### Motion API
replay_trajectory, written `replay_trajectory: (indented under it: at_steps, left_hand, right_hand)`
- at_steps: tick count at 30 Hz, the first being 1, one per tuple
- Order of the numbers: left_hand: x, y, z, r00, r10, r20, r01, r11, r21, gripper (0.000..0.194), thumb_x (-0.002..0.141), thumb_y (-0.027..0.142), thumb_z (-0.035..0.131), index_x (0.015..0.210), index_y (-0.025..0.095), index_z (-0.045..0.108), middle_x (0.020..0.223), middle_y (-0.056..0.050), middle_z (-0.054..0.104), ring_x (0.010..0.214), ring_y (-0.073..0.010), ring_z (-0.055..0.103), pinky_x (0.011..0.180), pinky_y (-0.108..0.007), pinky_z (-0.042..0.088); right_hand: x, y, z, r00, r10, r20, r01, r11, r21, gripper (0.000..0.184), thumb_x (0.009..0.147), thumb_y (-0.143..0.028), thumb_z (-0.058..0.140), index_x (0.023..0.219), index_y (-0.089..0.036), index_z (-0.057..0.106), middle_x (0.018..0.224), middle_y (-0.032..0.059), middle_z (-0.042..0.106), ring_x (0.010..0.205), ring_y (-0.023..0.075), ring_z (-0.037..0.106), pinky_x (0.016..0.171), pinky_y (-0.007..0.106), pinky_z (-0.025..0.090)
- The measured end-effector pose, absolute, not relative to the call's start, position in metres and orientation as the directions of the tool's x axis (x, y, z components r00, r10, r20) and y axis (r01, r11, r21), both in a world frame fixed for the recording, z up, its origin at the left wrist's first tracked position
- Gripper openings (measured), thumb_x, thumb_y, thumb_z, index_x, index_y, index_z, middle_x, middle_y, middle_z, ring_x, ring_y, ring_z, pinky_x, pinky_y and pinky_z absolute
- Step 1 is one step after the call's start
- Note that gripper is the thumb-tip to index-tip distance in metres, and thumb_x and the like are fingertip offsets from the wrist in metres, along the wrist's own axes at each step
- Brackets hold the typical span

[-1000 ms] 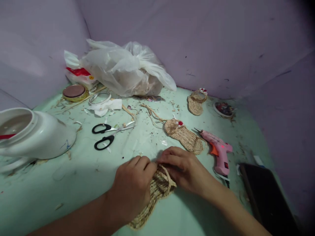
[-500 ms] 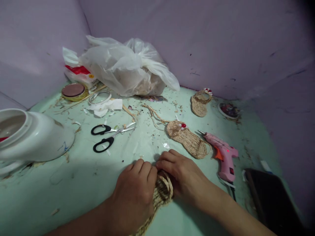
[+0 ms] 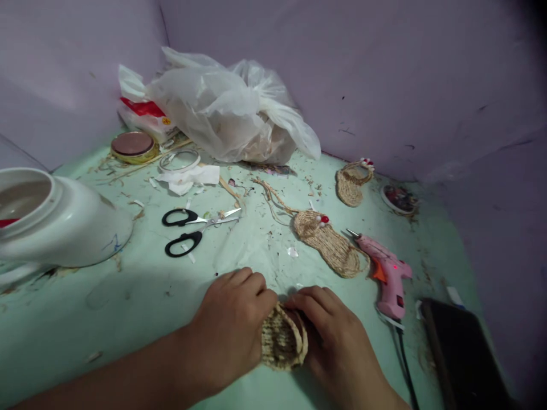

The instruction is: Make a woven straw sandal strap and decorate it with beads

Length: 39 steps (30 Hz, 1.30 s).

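A small woven straw slipper (image 3: 277,339) with a braided strap is held between my two hands near the front of the table. My left hand (image 3: 237,324) is closed around its left side and hides much of the sole. My right hand (image 3: 335,336) pinches the strap and edge on the other side, fingertips close to the left hand's. Just beyond lies another straw slipper (image 3: 335,247) with a red bead, a loose braided cord (image 3: 277,199) trailing from it. To its right rests a pink glue gun (image 3: 387,273) with its red light on.
Open black-handled scissors (image 3: 200,225) lie left of centre. A white jug (image 3: 85,228) lies on its side at the left. At the back are a tied plastic bag (image 3: 226,108), a small beaded slipper (image 3: 350,185) and a dish (image 3: 399,199). A dark phone (image 3: 464,353) sits at right.
The held slipper has been turned, so its strap opening faces me more and less sole shows. My right hand has moved down toward me. The camera view has shifted slightly.
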State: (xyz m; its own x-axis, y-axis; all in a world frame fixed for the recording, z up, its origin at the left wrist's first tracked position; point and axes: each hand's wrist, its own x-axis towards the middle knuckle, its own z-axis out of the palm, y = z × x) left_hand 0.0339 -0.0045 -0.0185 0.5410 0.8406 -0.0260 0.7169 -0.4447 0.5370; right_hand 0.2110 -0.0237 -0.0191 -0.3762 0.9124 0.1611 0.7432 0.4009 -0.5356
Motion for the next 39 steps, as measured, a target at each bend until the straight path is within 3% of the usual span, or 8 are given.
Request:
replay_trajectory:
  at_steps: [3,7,18,22,26,31,36,39]
  left_hand:
    - [0.036,-0.005,-0.021,0.551,0.835,0.006,0.706,-0.470,0.529,0.013,0.071,0.010,0.048,0.070,0.019,0.056,0.073,-0.004,0.056,0.071,-0.0207,0.048,0.063,-0.036,0.040]
    - [0.036,-0.006,-0.028,0.566,0.820,0.086,0.669,-0.517,0.533,0.012,0.071,0.011,0.047,0.065,0.018,0.054,0.070,-0.004,0.054,0.069,-0.0202,0.047,0.061,-0.035,0.038]
    - [0.033,-0.014,-0.037,0.713,0.685,0.150,0.579,-0.695,0.426,0.023,0.074,0.008,0.046,0.092,0.014,0.057,0.085,-0.006,0.059,0.080,-0.0211,0.047,0.082,-0.042,0.037]
    - [0.032,-0.014,-0.037,0.695,0.700,0.167,0.586,-0.685,0.433,0.022,0.073,0.006,0.046,0.090,0.015,0.057,0.081,-0.006,0.057,0.076,-0.0209,0.046,0.078,-0.041,0.038]
    - [0.032,-0.013,-0.035,0.658,0.740,0.141,0.587,-0.621,0.519,0.022,0.073,0.006,0.044,0.088,0.016,0.057,0.080,-0.006,0.056,0.074,-0.0210,0.045,0.074,-0.040,0.038]
    - [0.034,-0.011,-0.035,0.645,0.759,0.096,0.586,-0.571,0.575,0.022,0.069,0.007,0.045,0.085,0.017,0.055,0.080,-0.006,0.057,0.075,-0.0215,0.046,0.076,-0.042,0.037]
    - [0.035,-0.009,-0.033,0.676,0.727,0.122,0.574,-0.623,0.531,0.019,0.070,0.006,0.045,0.082,0.017,0.055,0.078,-0.005,0.058,0.074,-0.0202,0.046,0.080,-0.042,0.035]
    - [0.035,-0.009,-0.034,0.670,0.728,0.146,0.585,-0.639,0.501,0.019,0.071,0.006,0.044,0.081,0.016,0.056,0.077,-0.006,0.057,0.073,-0.0207,0.047,0.078,-0.042,0.035]
  right_hand:
    - [0.212,-0.025,-0.024,-0.383,0.891,0.245,0.720,0.454,-0.525,0.027,0.077,-0.008,0.049,0.097,-0.018,0.062,0.089,0.0102,0.063,0.075,0.0201,0.058,0.059,0.030,0.049]
    - [0.214,-0.020,-0.030,-0.448,0.866,0.224,0.612,0.480,-0.628,0.027,0.078,-0.006,0.052,0.097,-0.021,0.064,0.086,0.0073,0.064,0.073,0.0186,0.056,0.060,0.030,0.048]
    - [0.212,-0.017,-0.032,-0.505,0.840,0.199,0.577,0.499,-0.646,0.030,0.078,-0.005,0.048,0.102,-0.020,0.059,0.088,0.0067,0.063,0.077,0.0196,0.054,0.068,0.035,0.045]
    - [0.218,-0.019,-0.033,-0.462,0.866,0.190,0.541,0.445,-0.713,0.026,0.081,-0.007,0.048,0.102,-0.020,0.058,0.091,0.0072,0.062,0.082,0.0189,0.055,0.069,0.032,0.048]
    - [0.227,-0.021,-0.028,-0.462,0.884,0.070,0.516,0.332,-0.790,0.033,0.083,-0.005,0.046,0.111,-0.022,0.054,0.103,0.0074,0.058,0.094,0.0171,0.056,0.081,0.030,0.049]
    - [0.226,-0.020,-0.022,-0.471,0.882,-0.014,0.561,0.287,-0.776,0.035,0.080,-0.002,0.047,0.108,-0.022,0.056,0.104,0.0075,0.057,0.095,0.0184,0.054,0.081,0.032,0.048]
    - [0.222,-0.017,-0.022,-0.497,0.867,-0.028,0.595,0.317,-0.738,0.040,0.072,0.002,0.050,0.105,-0.020,0.058,0.097,0.0073,0.059,0.089,0.0215,0.052,0.077,0.036,0.048]
    - [0.225,-0.021,-0.023,-0.468,0.883,0.025,0.587,0.332,-0.738,0.033,0.077,-0.001,0.049,0.102,-0.020,0.059,0.095,0.0073,0.060,0.089,0.0202,0.054,0.077,0.035,0.048]
